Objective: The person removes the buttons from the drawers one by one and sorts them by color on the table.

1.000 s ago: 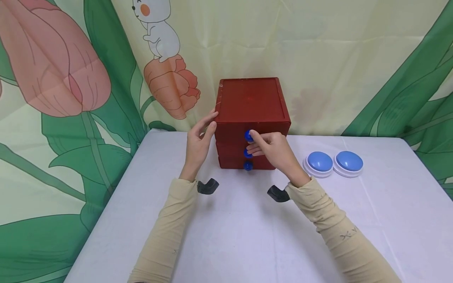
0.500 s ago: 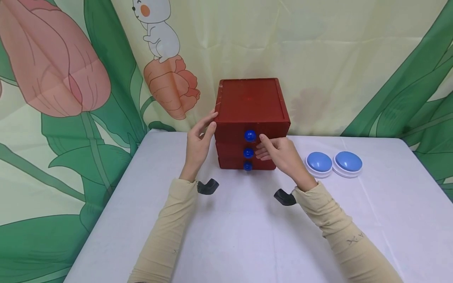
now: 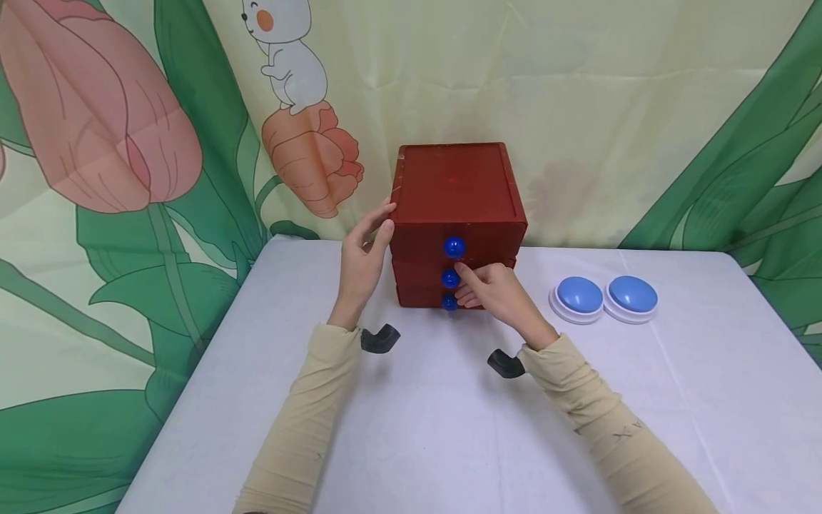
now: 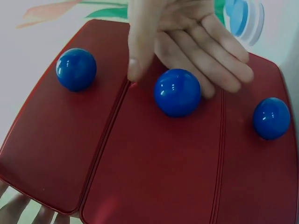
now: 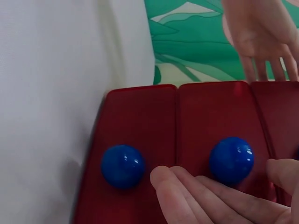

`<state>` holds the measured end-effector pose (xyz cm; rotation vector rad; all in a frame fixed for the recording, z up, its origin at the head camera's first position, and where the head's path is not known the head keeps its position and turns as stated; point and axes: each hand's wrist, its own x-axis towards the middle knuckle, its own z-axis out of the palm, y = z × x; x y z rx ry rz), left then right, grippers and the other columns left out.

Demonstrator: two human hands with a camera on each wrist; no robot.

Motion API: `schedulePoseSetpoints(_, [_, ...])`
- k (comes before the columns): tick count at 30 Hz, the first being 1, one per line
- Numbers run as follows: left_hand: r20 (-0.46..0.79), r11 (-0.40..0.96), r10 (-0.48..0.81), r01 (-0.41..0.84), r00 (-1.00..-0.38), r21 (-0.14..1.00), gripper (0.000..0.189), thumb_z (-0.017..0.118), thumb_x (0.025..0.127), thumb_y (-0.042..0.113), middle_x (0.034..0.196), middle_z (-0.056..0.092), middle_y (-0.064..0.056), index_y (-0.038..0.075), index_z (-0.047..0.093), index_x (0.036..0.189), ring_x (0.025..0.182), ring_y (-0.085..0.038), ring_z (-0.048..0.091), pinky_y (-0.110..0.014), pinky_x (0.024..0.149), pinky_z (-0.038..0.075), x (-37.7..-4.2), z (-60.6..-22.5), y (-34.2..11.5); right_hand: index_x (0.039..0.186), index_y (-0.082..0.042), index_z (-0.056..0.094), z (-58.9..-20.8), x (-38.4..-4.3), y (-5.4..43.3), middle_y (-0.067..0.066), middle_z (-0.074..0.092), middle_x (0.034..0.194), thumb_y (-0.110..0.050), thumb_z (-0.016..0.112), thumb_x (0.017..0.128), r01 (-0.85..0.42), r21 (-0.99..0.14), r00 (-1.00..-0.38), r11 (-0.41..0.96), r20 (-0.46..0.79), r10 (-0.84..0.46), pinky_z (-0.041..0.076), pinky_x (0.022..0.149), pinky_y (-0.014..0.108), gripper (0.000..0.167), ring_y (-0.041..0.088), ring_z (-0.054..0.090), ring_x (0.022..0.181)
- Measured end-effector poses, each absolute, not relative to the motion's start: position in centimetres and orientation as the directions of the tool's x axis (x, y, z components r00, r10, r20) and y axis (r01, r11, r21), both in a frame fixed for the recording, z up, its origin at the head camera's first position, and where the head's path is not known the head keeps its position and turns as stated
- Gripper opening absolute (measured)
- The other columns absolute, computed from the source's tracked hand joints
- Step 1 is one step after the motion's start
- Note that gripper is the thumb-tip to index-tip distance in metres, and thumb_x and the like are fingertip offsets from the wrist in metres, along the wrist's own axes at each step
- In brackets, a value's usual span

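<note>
A dark red cabinet of three stacked drawers stands at the far side of the table, all its drawers closed. Each drawer has a round blue knob: top, middle and bottom. My left hand rests its extended fingers against the cabinet's left side near the top front corner. Beside the middle knob is my right hand. In the left wrist view its thumb and straight fingers spread to either side of the middle knob, not gripping it.
Two blue push buttons with white bases sit side by side to the cabinet's right. A white cloth covers the table. Behind hangs a printed curtain. Black curved pieces stick out at both sleeve cuffs.
My right hand has left the top knob, drawn back to the right, then come down and in to the middle knob. My left hand has stayed in place.
</note>
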<state>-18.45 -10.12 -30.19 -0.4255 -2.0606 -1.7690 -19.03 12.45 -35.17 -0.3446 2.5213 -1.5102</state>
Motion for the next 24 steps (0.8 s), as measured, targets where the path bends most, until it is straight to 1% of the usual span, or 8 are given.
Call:
schedulePoseSetpoints(3, [0.479,0.156,-0.021,0.470,-0.878,0.869,0.038,0.053,0.102,0.010,0.149,0.049,-0.017,-0.003,0.055,0.137,0.132,-0.031,0.050,-0.046,0.107,0.045,-18.5,-30.1,-10.0,0.095,0.009,0.074,-35.5,-19.1,12.2,0.019,0.075,0.086,-0.042,0.049,0.103,-0.093,-0.884,-0.956,0.459,-0.050,-0.289,0.060,0.077,0.045,0.057,0.037,0.074,0.082])
schedulePoseSetpoints(9, [0.464,0.134,0.003,0.460,-0.886,0.878,0.039,0.049,0.104,0.013,0.153,0.043,-0.017,-0.003,0.053,0.139,0.140,-0.025,0.042,-0.044,0.111,0.042,-18.8,-29.9,-9.6,0.100,0.011,0.073,-35.9,-19.3,12.0,0.022,0.075,0.089,-0.042,0.050,0.104,-0.075,-0.899,-0.952,0.432,-0.064,-0.300,0.059,0.080,0.048,0.057,0.039,0.073,0.084])
schedulePoseSetpoints(14, [0.456,0.145,0.019,0.454,-0.890,0.879,0.039,0.048,0.104,0.013,0.156,0.039,-0.016,-0.002,0.053,0.140,0.143,-0.024,0.039,-0.043,0.113,0.040,-18.8,-29.7,-9.3,0.102,0.011,0.072,-36.1,-19.4,11.8,0.023,0.075,0.090,-0.042,0.050,0.103,-0.075,-0.909,-0.949,0.411,-0.062,-0.310,0.059,0.080,0.048,0.057,0.040,0.073,0.085])
schedulePoseSetpoints(18, [0.460,0.146,0.012,0.456,-0.888,0.878,0.037,0.049,0.104,0.011,0.156,0.039,-0.017,-0.003,0.054,0.137,0.143,-0.026,0.040,-0.043,0.113,0.040,-18.7,-29.6,-9.3,0.101,0.011,0.072,-36.2,-19.5,11.6,0.023,0.074,0.089,-0.040,0.050,0.103,-0.084,-0.914,-0.947,0.397,-0.050,-0.316,0.059,0.080,0.050,0.056,0.041,0.073,0.085])
schedulePoseSetpoints(24, [0.468,0.139,0.020,0.466,-0.884,0.874,0.035,0.050,0.103,0.011,0.154,0.043,-0.017,-0.004,0.057,0.135,0.144,-0.025,0.039,-0.043,0.113,0.040,-19.0,-29.8,-9.7,0.100,0.011,0.072,-36.4,-19.6,11.6,0.023,0.074,0.089,-0.040,0.052,0.103,-0.083,-0.915,-0.948,0.394,-0.050,-0.315,0.059,0.081,0.049,0.055,0.040,0.073,0.084])
